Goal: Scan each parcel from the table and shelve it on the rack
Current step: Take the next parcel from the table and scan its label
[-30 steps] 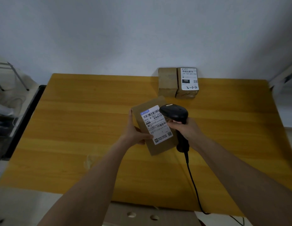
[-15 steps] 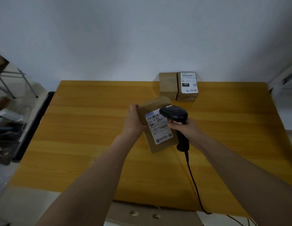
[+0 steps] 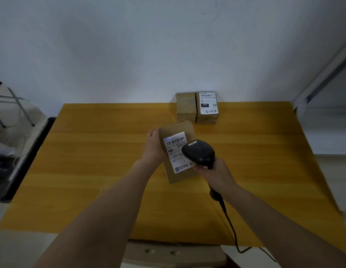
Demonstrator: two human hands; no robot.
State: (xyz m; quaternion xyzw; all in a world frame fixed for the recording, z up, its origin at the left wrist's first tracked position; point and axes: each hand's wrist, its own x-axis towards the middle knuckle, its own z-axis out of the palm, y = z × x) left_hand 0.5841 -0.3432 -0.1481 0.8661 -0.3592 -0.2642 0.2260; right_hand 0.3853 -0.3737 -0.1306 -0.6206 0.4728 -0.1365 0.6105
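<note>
Now parcel [image 3: 178,151] against left fingers [image 3: 153,133] (label up).

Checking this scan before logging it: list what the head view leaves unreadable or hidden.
- Label on the held parcel: print too small and blurred; scanner covers its right edge.
- Left hand fingers: hidden behind the parcel.
- Scanner trigger: hidden under the right hand grip.
- Cable: cut off by the bottom edge.
- Left box at the wall: no label showing.
- Rack: cannot be identified.
</note>
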